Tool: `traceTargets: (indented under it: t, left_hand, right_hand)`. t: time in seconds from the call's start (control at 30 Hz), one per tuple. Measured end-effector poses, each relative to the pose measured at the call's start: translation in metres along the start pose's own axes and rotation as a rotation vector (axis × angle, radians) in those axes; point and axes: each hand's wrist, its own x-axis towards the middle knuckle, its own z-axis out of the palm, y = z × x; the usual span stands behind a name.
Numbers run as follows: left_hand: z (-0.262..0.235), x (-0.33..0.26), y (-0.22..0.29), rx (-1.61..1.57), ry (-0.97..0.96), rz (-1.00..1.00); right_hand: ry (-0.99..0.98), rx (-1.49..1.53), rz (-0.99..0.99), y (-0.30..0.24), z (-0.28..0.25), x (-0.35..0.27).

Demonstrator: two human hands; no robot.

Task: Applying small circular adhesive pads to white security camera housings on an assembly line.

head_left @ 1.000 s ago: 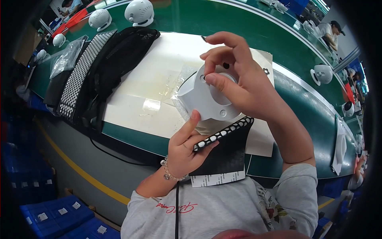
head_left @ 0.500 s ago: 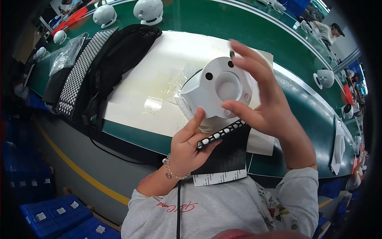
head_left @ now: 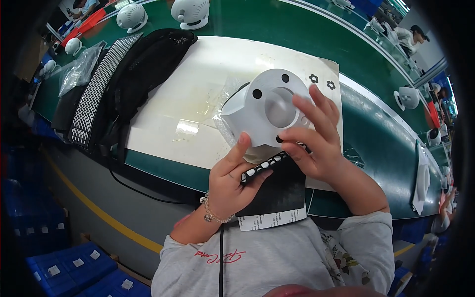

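Note:
A white rounded housing (head_left: 237, 116) lies tilted on the pale board, its ring-shaped base with a round hollow facing up toward me. Two black round pads (head_left: 257, 93) sit on the base's far rim. My left hand (head_left: 232, 185) grips a black sheet with white dots (head_left: 264, 167), and its thumb rests against the housing's near edge. At the rim's near side, my right hand (head_left: 316, 133) has thumb and index finger closed around another small black round pad (head_left: 279, 139), which meets the base. Its other fingers are raised over the hollow, slightly blurred.
The pale board (head_left: 168, 119) lies on a green bench. Clear plastic film is under the housing. To the left are a black mesh bag (head_left: 148, 74), a dotted strip (head_left: 104, 89) and a plastic bag (head_left: 79, 69). Similar white housings (head_left: 190, 12) stand beyond. Other people sit farther off.
My right hand has come down and toward me, bringing a small black pad from above the far rim to the base's near side. My left hand and the housing have shifted slightly left.

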Motion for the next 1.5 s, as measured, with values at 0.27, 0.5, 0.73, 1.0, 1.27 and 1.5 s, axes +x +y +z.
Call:
traceTargets:
  t: [0.27, 0.5, 0.73, 1.0, 1.27, 1.5]
  left_hand:
    - [-0.001, 0.001, -0.004, -0.014, -0.001, -0.018]
    - [-0.001, 0.002, -0.004, -0.018, -0.035, -0.032]
    - [0.003, 0.005, -0.008, 0.047, 0.012, 0.093]
    - [0.003, -0.001, -0.011, 0.026, 0.01, -0.01]
    - [-0.002, 0.005, -0.012, 0.083, 0.028, 0.025]
    - [-0.011, -0.013, -0.049, 0.055, 0.027, -0.038]
  right_hand:
    - [0.091, -0.12, -0.067, -0.006, 0.004, -0.017]
    - [0.084, -0.087, -0.315, -0.001, 0.015, -0.021]
    - [0.18, 0.147, 0.182, 0.025, -0.006, -0.003]
    - [0.05, -0.081, 0.058, 0.033, -0.014, -0.011]
    - [0.025, -0.378, -0.031, 0.034, -0.019, 0.002]
    - [-0.189, 1.238, 0.776, 0.068, 0.032, 0.022]
